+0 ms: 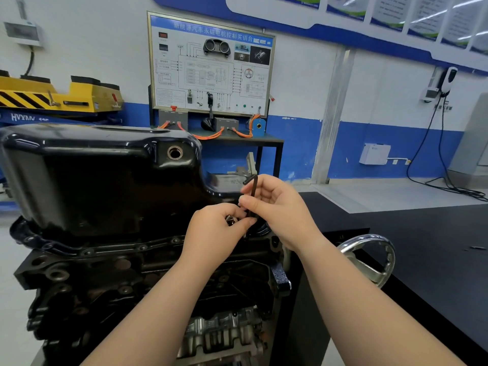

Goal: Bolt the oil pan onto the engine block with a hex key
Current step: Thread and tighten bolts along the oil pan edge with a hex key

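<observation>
Fingers [265, 193] pinch the hex key [250, 179] (upright) between oil pan [92, 175] and handwheel [369, 237].

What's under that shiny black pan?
The engine block, against the pan flange. The left hand pinching a bolt and right hand gripping a hex key hide the seam's end.

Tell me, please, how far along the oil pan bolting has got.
Done: the oil pan sits on the engine block. In hand: the right hand holds the hex key upright at the pan's right end, while the left hand pinches a small metal part there, likely a bolt. Left: tightening; whether the front flange holes hold bolts I cannot tell.
</observation>
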The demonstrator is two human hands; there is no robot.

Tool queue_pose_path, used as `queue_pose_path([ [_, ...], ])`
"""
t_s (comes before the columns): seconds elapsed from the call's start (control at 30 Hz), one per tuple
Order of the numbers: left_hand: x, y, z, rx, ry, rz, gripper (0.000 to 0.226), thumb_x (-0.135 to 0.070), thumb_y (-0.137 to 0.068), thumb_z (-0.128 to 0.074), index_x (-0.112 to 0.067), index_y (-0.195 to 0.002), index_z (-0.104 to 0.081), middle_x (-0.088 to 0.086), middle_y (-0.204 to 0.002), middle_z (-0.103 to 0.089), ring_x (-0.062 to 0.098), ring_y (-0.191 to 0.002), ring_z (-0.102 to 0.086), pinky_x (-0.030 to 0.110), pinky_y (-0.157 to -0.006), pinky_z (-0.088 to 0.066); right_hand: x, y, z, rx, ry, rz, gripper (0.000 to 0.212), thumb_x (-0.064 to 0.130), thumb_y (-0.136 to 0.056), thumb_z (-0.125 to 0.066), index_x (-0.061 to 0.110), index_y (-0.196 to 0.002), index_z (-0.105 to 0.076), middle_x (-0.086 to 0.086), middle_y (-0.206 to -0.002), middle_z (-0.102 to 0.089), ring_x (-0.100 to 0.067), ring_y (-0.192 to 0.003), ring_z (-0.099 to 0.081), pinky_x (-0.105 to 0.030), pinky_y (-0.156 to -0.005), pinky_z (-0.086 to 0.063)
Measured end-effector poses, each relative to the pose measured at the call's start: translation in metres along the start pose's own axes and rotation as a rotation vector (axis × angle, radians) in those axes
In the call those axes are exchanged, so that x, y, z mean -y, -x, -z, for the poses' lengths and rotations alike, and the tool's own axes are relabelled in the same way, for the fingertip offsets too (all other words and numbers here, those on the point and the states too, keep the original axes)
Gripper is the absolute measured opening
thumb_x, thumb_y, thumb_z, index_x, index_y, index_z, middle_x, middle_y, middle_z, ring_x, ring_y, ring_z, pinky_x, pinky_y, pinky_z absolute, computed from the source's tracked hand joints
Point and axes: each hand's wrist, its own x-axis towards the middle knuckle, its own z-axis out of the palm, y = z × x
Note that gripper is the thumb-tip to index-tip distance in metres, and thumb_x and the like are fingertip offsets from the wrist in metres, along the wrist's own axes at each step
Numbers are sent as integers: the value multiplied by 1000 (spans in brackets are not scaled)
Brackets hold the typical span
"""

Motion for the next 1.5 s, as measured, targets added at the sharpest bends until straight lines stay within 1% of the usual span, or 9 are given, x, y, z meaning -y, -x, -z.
queue_pose_path([
  [0.2, -1, 1, 1, 3, -17, 31, 21, -40, -74, -73, -42, -60, -58, -15, -68, -65, -1, -68, -58, 11, -58, -40, 3, 2, 8, 117, -123, -11, 29, -3, -90, -51, 20, -100, -66, 2, -95, -73, -15, -95, -68, -24, -85, -52],
  [0.33, -1, 0, 1, 8, -6, 31, 18, -37, -74, -73, -41, -63, -60, -29, -73, -57, -7, -77, -56, 12, -67, -40, 2, 2, 7, 63, -143, -48, 32, -5, -90, -52, 22, -94, -69, 2, -89, -75, -13, -86, -70, -21, -78, -54],
  [0.53, -1, 0, 1, -3, -14, 12, 20, -39, -73, -73, -42, -61, -59, -18, -66, -62, -1, -67, -57, 16, -58, -37, -1, 0, 2, -57, -110, -28, 30, -1, -78, -71, 28, -73, -71, 5, -73, -72, -8, -73, -69, -17, -70, -53],
  [0.73, -2, 1, 1, 0, -30, -6, 19, -39, -75, -72, -42, -62, -58, -16, -70, -65, 0, -69, -59, 15, -60, -43, -2, -2, 0, -80, -41, -23, 24, 4, -77, -74, 25, -72, -64, 12, -66, -65, -2, -66, -62, -16, -66, -51],
  [0.83, -1, 0, 0, 4, -25, 1, 16, -38, -75, -72, -39, -64, -61, -14, -72, -66, 3, -70, -60, 18, -61, -45, 0, -1, 3, -11, -23, -29, 15, 6, -82, -69, 21, -84, -67, 10, -73, -69, -6, -74, -66, -18, -71, -52],
  [1.0, -2, 1, 1, -2, -13, 7, 19, -37, -75, -73, -41, -62, -60, -15, -67, -63, 0, -69, -57, 16, -60, -40, 2, 2, 9, 95, -115, -56, 29, -1, -90, -53, 23, -96, -68, 2, -92, -74, -14, -95, -69, -25, -86, -52],
  [1.17, -2, 1, 1, 9, 0, 14, 14, -37, -75, -73, -40, -66, -63, -29, -69, -57, -7, -73, -56, 10, -64, -39, 1, 1, 8, 23, -106, -73, 33, 0, -86, -61, 30, -84, -74, -2, -87, -75, -17, -88, -71, -26, -80, -55],
  [1.3, -1, 1, 0, -7, -1, 17, 25, -39, -73, -74, -44, -56, -55, -22, -61, -59, -6, -66, -55, 15, -55, -35, -1, -2, 6, -40, -47, -66, 24, 5, -78, -72, 28, -75, -72, 1, -76, -73, -15, -78, -70, -25, -75, -55],
  [1.5, 0, 0, -1, -5, -10, -5, 28, -38, -74, -73, -42, -54, -54, -25, -56, -58, -3, -62, -54, 14, -52, -35, 0, -2, 0, -56, 44, -23, 18, 6, -78, -73, 22, -74, -65, 12, -64, -66, 0, -64, -62, -14, -65, -51],
])
